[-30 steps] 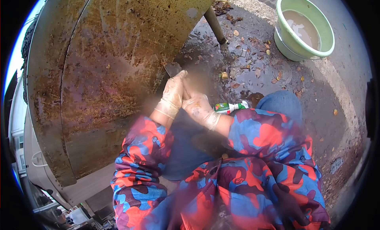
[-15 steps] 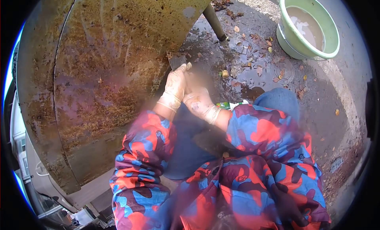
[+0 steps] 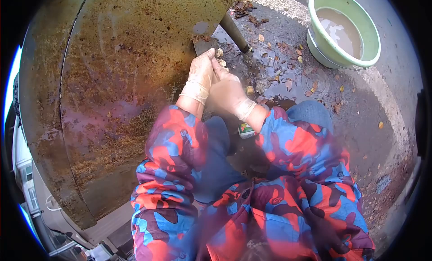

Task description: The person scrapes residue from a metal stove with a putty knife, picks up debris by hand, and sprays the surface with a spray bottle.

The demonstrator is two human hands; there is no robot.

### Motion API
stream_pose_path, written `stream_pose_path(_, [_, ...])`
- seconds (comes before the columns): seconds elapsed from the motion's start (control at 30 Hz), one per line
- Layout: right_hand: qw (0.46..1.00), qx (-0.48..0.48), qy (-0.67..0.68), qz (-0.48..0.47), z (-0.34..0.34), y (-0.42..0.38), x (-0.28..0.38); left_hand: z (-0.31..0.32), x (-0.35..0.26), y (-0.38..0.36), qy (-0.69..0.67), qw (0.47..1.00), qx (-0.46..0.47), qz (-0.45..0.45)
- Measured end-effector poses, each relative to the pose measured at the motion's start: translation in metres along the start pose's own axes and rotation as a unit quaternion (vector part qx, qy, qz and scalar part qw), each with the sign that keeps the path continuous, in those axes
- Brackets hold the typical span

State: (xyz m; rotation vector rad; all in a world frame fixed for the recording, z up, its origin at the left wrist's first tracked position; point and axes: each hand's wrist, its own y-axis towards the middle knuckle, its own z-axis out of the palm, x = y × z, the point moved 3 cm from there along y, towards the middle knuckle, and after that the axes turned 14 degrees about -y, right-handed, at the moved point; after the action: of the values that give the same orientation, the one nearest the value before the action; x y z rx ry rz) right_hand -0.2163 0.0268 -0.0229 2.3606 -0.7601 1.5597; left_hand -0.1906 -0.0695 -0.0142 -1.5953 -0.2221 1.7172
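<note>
Both my hands, in thin pale gloves smeared with brown, are brought together at the edge of a large brown, grimy panel (image 3: 130, 76). A flat scraper (image 3: 204, 46) sticks out beyond my fingertips, its dark blade against the panel's right edge, with brown scrapings on it. My left hand (image 3: 198, 79) is closed around the scraper, and its handle is hidden in the fingers. Pressed against it, my right hand (image 3: 227, 93) is closed too and seems to grip the same handle.
At the upper right stands a light green bucket (image 3: 315, 45) holding murky water. A leg (image 3: 235, 32) props up the panel's far side. Wet ground with fallen leaves (image 3: 288, 83) lies to the right. A green-labelled container (image 3: 246, 130) is below my right wrist.
Both hands have moved up and away along the panel's right edge with the scraper. The view has shifted slightly, and more of the green-labelled container shows.
</note>
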Motion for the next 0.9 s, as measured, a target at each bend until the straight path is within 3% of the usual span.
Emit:
stream_pose_path(0.03, [1.0, -0.005, -0.002, -0.001, 0.016, 0.015, -0.021, 0.007, -0.001, 0.003, -0.004, 1.0, 0.008, 0.0])
stream_pose_path(0.1, [0.97, -0.154, 0.038, -0.182, 0.056, 0.046, -0.067, 0.024, -0.005, 0.003, -0.006, 1.0, 0.002, 0.012])
stream_pose_path(0.13, [0.94, -0.055, 0.33, -0.065, 0.028, 0.041, -0.048, 0.028, -0.004, 0.012, -0.012, 1.0, 0.022, 0.018])
stream_pose_path(0.17, [0.985, 0.004, 0.172, 0.002, 0.027, 0.054, -0.058, 0.031, -0.003, 0.019, -0.018, 0.999, 0.041, 0.025])
stream_pose_path(0.27, [0.983, -0.049, 0.179, 0.007, 0.007, 0.044, -0.05, 0.043, -0.004, 0.01, -0.029, 0.998, 0.059, 0.021])
stream_pose_path(0.33, [0.991, -0.067, 0.109, -0.032, -0.005, 0.02, -0.039, 0.041, -0.003, 0.003, -0.039, 0.996, 0.078, 0.022])
stream_pose_path(0.37, [0.959, -0.093, -0.238, -0.126, 0.002, 0.017, -0.031, 0.04, -0.002, -0.009, -0.038, 0.996, 0.082, 0.026])
stream_pose_path(0.4, [0.984, -0.023, -0.163, -0.07, 0.007, 0.009, -0.043, 0.034, 0.002, -0.023, -0.022, 0.996, 0.08, 0.024])
stream_pose_path(0.43, [0.995, 0.05, -0.085, -0.014, -0.016, -0.022, -0.014, 0.029, 0.006, -0.034, -0.006, 0.997, 0.077, 0.021])
stream_pose_path(0.47, [0.997, -0.01, -0.069, 0.013, -0.026, -0.038, 0.0, 0.014, 0.014, -0.028, -0.017, 0.995, 0.098, 0.002])
stream_pose_path(0.5, [0.997, -0.047, -0.05, -0.025, -0.021, -0.041, 0.001, 0.01, 0.017, -0.034, -0.013, 0.995, 0.1, 0.002])
stream_pose_path(0.57, [1.0, -0.027, -0.014, 0.002, -0.009, -0.05, -0.005, -0.001, 0.024, -0.048, -0.041, 0.996, 0.083, -0.015])
stream_pose_path(0.67, [0.994, -0.061, -0.04, -0.079, 0.017, -0.05, -0.012, -0.022, 0.03, -0.054, -0.074, 0.995, 0.067, 0.016])
stream_pose_path(0.9, [0.993, -0.051, -0.01, -0.109, 0.042, -0.051, -0.006, -0.048, 0.026, -0.061, -0.093, 0.995, -0.002, 0.024])
